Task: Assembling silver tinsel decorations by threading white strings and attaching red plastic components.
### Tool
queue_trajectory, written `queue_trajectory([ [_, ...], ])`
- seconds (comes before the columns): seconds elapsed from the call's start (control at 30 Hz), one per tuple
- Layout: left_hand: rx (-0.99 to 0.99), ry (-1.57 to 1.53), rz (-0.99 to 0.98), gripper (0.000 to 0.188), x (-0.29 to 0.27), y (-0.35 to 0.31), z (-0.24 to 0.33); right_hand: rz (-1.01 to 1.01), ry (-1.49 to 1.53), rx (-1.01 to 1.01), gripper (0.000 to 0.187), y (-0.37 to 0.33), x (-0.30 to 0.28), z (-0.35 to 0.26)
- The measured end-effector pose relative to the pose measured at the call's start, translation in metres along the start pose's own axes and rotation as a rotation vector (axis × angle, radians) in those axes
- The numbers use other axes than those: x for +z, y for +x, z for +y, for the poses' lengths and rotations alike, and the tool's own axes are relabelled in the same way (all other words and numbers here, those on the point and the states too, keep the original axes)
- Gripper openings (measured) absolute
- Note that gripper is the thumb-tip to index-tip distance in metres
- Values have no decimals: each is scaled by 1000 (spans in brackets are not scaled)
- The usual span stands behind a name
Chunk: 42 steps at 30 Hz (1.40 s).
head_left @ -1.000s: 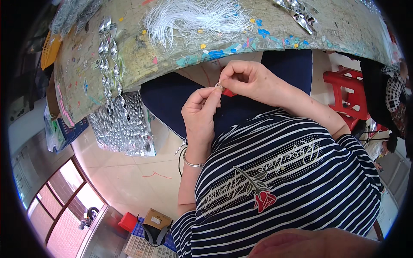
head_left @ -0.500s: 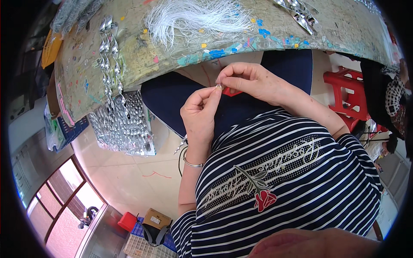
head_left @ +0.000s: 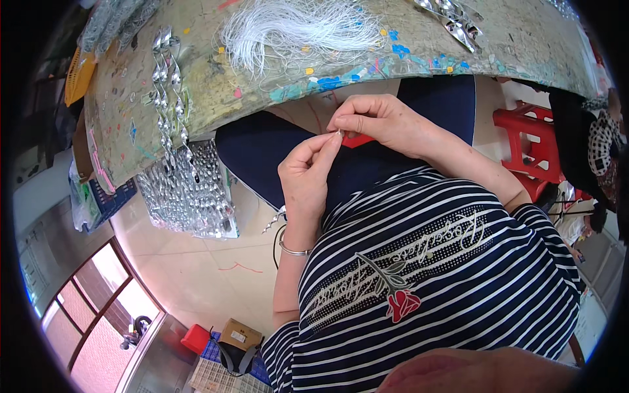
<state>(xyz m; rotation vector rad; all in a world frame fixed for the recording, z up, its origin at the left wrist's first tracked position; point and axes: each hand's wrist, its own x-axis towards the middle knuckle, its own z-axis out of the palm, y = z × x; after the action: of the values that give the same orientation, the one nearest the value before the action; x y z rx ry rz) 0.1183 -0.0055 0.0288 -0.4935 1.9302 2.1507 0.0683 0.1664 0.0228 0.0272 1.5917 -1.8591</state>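
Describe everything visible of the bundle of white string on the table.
The bundle of white string consists of many fine strands, slightly shiny, material uncertain. It lies loose and tangled, fanning out with stray ends toward the near edge of the worn, fleck-spotted tabletop, which alone visibly touches it. Its far side reaches the picture's upper edge.

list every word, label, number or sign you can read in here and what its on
Striped shirt: large pale script, upside down in view; not copied out here.
White label on the cardboard box: too small to read.
Pale panel at far left: faint marks, too blurred to read.
Small pale piece in the left hand: too small to show any text.
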Motion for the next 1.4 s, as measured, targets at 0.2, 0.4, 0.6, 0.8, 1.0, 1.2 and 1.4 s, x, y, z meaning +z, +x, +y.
queue_trajectory([
  [0.2, 28, -7, -21, 11, -4, 2, -8, -27, -181, -175, 13, -4, -2, 2],
  [0.4, -5, -97, -76, 14, -3, 1, -5, -46, 25, -120, 15, -6, -2, -7],
  [0.6, -56, -4, -149, 12, -8, -2, -6, -169, 173, -78, 19, -13, -3, -15],
  [0.8, -54, -35, -107, 12, -21, -12, -8, 190, 42, -337, 19, -19, -62, -60],
  [1.0, -147, 23, -215, 11, -15, -7, -6, 14, -132, -112, 19, -28, -23, -33],
  [1.2, -103, 30, -238, 13, -30, -9, -12, 198, 119, -266, 17, -15, -53, -53],
  [1.4, -81, 72, -378, 25, -24, -10, -9, 86, 122, -202, 18, -18, -38, -52],
])
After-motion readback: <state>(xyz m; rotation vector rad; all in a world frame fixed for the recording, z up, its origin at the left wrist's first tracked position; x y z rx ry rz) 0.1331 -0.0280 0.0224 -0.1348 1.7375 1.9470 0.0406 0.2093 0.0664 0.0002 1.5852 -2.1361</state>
